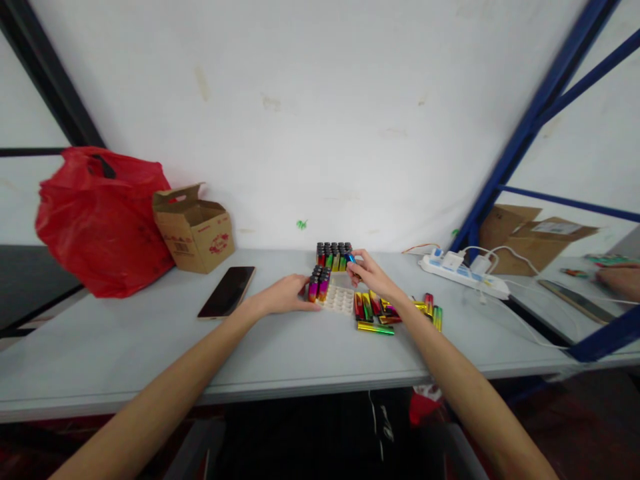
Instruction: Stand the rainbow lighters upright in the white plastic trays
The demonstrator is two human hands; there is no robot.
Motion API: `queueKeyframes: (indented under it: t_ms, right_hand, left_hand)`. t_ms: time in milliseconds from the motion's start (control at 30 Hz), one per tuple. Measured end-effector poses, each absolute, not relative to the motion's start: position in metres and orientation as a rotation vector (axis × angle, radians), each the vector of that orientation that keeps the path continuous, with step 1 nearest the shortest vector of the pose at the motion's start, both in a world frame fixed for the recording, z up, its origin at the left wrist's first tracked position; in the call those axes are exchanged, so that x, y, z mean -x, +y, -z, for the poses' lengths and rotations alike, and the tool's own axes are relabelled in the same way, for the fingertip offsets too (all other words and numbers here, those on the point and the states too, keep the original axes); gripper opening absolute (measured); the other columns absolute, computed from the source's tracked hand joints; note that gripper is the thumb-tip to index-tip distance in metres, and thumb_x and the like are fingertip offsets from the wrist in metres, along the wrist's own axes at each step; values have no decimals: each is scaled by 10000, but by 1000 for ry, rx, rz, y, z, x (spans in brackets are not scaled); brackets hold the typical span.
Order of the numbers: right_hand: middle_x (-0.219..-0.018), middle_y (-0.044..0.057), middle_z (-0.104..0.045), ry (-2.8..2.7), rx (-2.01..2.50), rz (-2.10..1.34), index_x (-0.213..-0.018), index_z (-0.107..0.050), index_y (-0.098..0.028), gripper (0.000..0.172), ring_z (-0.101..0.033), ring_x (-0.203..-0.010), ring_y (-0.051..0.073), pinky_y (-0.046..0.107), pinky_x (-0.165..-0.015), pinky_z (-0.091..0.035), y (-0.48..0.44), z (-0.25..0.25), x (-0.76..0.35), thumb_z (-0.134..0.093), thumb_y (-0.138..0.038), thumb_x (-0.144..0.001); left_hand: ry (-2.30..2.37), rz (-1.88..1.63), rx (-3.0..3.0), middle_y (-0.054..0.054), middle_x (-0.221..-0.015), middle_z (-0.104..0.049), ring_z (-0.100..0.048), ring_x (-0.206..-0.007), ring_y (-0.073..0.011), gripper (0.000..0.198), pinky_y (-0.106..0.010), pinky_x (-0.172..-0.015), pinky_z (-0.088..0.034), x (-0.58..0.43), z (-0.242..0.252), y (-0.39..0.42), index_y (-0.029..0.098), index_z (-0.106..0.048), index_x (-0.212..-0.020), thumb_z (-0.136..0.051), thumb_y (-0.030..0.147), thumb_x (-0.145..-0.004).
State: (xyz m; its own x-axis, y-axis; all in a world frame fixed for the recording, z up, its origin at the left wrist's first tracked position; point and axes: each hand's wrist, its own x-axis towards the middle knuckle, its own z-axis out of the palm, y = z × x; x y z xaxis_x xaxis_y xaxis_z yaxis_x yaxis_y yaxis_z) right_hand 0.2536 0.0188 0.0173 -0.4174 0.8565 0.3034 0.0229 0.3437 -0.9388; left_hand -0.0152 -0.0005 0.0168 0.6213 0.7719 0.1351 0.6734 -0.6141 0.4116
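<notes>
A white tray with round holes (340,301) lies on the grey table (150,347); several rainbow-coloured lighters (319,283) stand upright in its left part. My left hand (285,294) rests against the tray's left side, fingers curled on it. My right hand (367,272) hovers above the tray's far right and pinches one blue-tipped lighter (351,259). Behind the tray stands a full block of upright lighters (333,256). Loose lighters (380,312) lie in a heap just right of the tray, under my right wrist.
A dark phone (227,291) lies left of the tray. A small cardboard box (194,227) and a red plastic bag (103,217) stand at the back left. A white power strip (463,272) with cables is at the right. Another person's hand (620,279) shows at the far right.
</notes>
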Motion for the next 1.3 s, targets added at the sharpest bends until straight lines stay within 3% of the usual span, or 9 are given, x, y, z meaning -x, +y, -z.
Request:
queueKeyframes:
  t_ms: [200, 300, 467, 633, 867, 1067, 1200, 1300]
  right_hand:
    - [-635, -99, -308, -1574, 881, -1469, -928, -441, -248, 486, -209, -462, 67, 193, -426, -176, 12, -14, -234, -515, -726, -879]
    - [-600, -82, -277, -1563, 928, -1466, -772, -461, -216, 587, -175, -459, 67, 216, -422, -127, 10, -12, -228, -459, -796, -867]
    - [-522, -67, -242, -1552, 984, -1386, -611, -363, -226, 614, -173, -444, 79, 246, -421, -134, 9, -7, -222, -431, -766, -894]
    - [-503, -65, -236, -1503, 1044, -1331, -605, -347, -235, 544, -166, -427, 85, 248, -407, -129, 9, -6, -218, -420, -674, -919]
    - [-513, -61, -309, -1565, 986, -1326, -658, -464, -216, 577, -226, -443, 89, 242, -426, -167, 9, -11, -222, -474, -758, -857]
    - [-480, -60, -239, -1559, 1038, -1158, -572, -373, -232, 512, -207, -434, 93, 257, -433, -153, 9, -13, -224, -427, -612, -909]
    - [-524, -63, -283, -1557, 969, -1198, -634, -421, -223, 542, -237, -438, 92, 252, -435, -184, 12, -13, -226, -407, -687, -915]
    - [-599, -58, -355, -1623, 924, -1165, -796, -514, -213, 573, -302, -481, 105, 245, -461, -262, 13, -14, -228, -363, -751, -921]
  left_hand:
    - [1151, -461, -2548, -58, -896, -716, -651, -796, -244, 531, -312, -709, -452, 16, -15, 0, 189, -660, -957, -695, 680, -759]
    - [1153, -456, -2547, -53, -869, -706, -643, -779, -241, 534, -312, -692, -450, 16, -14, 1, 189, -660, -932, -692, 692, -755]
    - [1140, -478, -2537, -57, -890, -711, -646, -790, -240, 537, -310, -705, -459, 16, -13, 1, 186, -667, -942, -703, 684, -746]
    - [1156, -475, -2528, -59, -894, -716, -654, -796, -241, 534, -309, -716, -465, 17, -12, 3, 183, -670, -951, -710, 673, -743]
    - [1133, -474, -2525, -72, -933, -728, -663, -823, -252, 523, -316, -745, -480, 16, -15, 1, 183, -673, -979, -721, 650, -748]
    - [1124, -463, -2515, -73, -945, -730, -663, -845, -254, 512, -315, -765, -484, 15, -16, 0, 183, -675, -975, -719, 642, -752]
    - [1136, -473, -2501, -77, -956, -731, -663, -851, -254, 537, -316, -770, -484, 16, -15, 1, 180, -675, -985, -730, 652, -736]
    - [1141, -478, -2503, -74, -951, -729, -662, -846, -254, 537, -317, -762, -479, 16, -15, 1, 181, -674, -987, -725, 655, -740]
